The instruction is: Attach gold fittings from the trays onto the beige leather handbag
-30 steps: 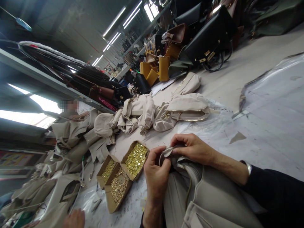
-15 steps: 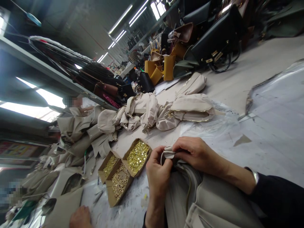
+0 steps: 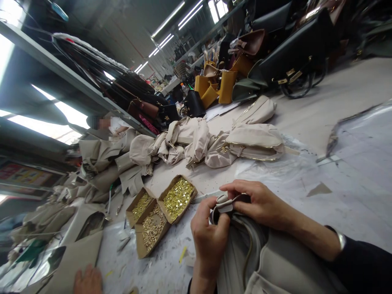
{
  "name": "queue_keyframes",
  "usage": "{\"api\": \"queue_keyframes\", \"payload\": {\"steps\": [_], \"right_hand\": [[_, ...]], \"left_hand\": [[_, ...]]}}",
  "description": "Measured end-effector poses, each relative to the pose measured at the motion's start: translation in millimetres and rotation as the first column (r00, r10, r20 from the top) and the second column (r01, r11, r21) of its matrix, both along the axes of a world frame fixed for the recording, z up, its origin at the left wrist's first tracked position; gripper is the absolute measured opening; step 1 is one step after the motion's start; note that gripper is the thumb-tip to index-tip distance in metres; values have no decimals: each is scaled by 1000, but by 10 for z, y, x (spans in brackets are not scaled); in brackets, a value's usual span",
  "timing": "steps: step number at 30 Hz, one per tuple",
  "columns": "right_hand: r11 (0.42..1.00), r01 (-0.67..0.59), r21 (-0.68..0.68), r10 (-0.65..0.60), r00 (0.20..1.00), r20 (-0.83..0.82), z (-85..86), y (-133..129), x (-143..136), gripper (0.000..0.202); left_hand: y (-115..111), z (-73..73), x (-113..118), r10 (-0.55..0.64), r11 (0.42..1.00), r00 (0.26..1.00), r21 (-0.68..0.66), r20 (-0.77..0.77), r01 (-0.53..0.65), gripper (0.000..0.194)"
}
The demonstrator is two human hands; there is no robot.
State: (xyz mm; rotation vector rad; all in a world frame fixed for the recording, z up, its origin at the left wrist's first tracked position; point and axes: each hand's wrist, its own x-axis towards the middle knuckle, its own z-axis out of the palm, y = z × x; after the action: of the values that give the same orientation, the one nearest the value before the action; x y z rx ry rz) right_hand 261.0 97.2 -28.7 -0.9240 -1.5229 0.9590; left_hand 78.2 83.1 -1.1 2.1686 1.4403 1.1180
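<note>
A grey-beige bag [image 3: 284, 261] with a curved zip lies in front of me at the lower right. My left hand [image 3: 210, 234] pinches a small folded strap tab [image 3: 226, 205] at the top of the bag between thumb and fingers. Beside it, my right hand [image 3: 261, 204] grips the adjoining strap, its index finger raised over the tab. Whether a small fitting sits under my fingertips is hidden. Left of my hands stand cardboard trays, one with shiny gold-coloured pieces [image 3: 177, 200], another with small round rivet-like pieces [image 3: 153, 228].
Beyond my hands lies a row of beige pouches [image 3: 257, 141] with zips. Black handbags [image 3: 294, 49] and mustard pieces [image 3: 228, 86] stand behind. Another person's hand [image 3: 88, 281] rests on a beige panel [image 3: 79, 253] at lower left. Clear plastic sheeting [image 3: 367, 134] covers the right side.
The view has shifted slightly. My right index finger has lifted from the tab, and the right hand has drawn a little away from the left. The other person's hand has moved left.
</note>
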Motion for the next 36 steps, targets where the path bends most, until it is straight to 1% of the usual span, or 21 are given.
{"api": "queue_keyframes", "payload": {"steps": [2, 4, 6, 9, 11, 15, 18, 20, 22, 27, 30, 32, 36], "right_hand": [[997, -64, -39, 63, 998, -23, 13, 6, 13, 26], [994, -105, -23, 104, 993, -57, 14, 5, 21, 18], [995, -93, 48, 96, 994, -61, 4, -7, 19, 15], [984, -51, 173, 53, 999, -7, -7, -43, -5, 14], [975, -57, 216, 54, 998, 21, -1, -70, -27, 15], [975, -79, 206, 76, 997, 25, 26, -105, -58, 21], [984, -62, 164, 59, 998, 24, 33, -106, -64, 24], [988, -42, 151, 41, 999, 15, 35, -105, -69, 26], [986, -22, 166, 20, 1000, 13, 36, -110, -82, 24], [969, 22, 246, -29, 999, 25, 13, -143, -120, 20], [971, -1, 241, -12, 999, 50, -36, -155, -94, 23], [976, -24, 218, 8, 997, 73, -86, -161, -51, 25], [977, -25, 213, -8, 989, 149, -237, -198, 47, 24]], "left_hand": [[2, -4, -15, -47, 997, 998, 55, -41, 50, 25], [2, -16, -33, -62, 992, 996, 108, -71, 69, 23], [-6, -30, -56, -55, 990, 994, 128, -89, 66, 23], [-33, -57, -106, -59, 989, 993, 126, -103, 71, 24], [-55, -90, -143, -67, 986, 993, 147, -95, 81, 27], [-69, -194, -185, -118, 976, 993, 180, -15, 119, 29], [-33, -270, -174, -178, 979, 981, 118, 81, 168, 27], [-6, -306, -153, -197, 979, 970, 73, 141, 188, 27], [10, -330, -126, -201, 979, 959, 56, 200, 194, 26], [-14, -351, -83, -220, 975, 918, 94, 329, 200, 29], [-38, -385, -87, -249, 969, 896, 93, 369, 231, 30], [-46, -440, -88, -272, 962, 888, 118, 370, 245, 28], [-27, -593, -60, -265, 957, 908, 206, 324, 206, 27]]}}
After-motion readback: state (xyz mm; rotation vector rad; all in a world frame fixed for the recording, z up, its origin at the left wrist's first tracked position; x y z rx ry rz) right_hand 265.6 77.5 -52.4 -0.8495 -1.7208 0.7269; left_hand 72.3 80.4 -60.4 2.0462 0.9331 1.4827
